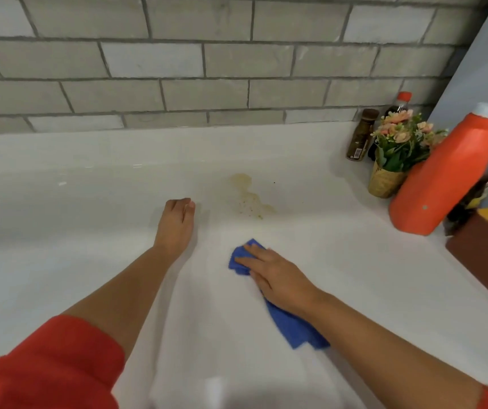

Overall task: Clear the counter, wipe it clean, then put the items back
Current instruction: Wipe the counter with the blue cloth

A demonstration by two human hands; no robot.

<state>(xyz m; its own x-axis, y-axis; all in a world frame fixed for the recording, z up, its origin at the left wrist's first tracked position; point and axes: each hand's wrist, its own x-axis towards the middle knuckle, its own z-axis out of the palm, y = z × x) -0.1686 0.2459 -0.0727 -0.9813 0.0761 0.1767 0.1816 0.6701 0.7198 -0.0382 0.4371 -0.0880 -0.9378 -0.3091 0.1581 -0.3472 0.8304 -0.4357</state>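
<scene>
Blue cloth (295, 326) pressed under right hand (278, 278), fingers flat; left hand (176, 222) idle, seemingly loosely curled. Counter (59, 231) cleared, 1 yellowish stain (248, 196) unwiped.

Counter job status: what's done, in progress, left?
Done: the counter is cleared in the middle; the spice bottle, flowers and orange bottle stand bunched at the right. In hand: the right hand presses the blue cloth flat, short of the yellowish stain. Left: wiping that stain, then putting the items back.
</scene>
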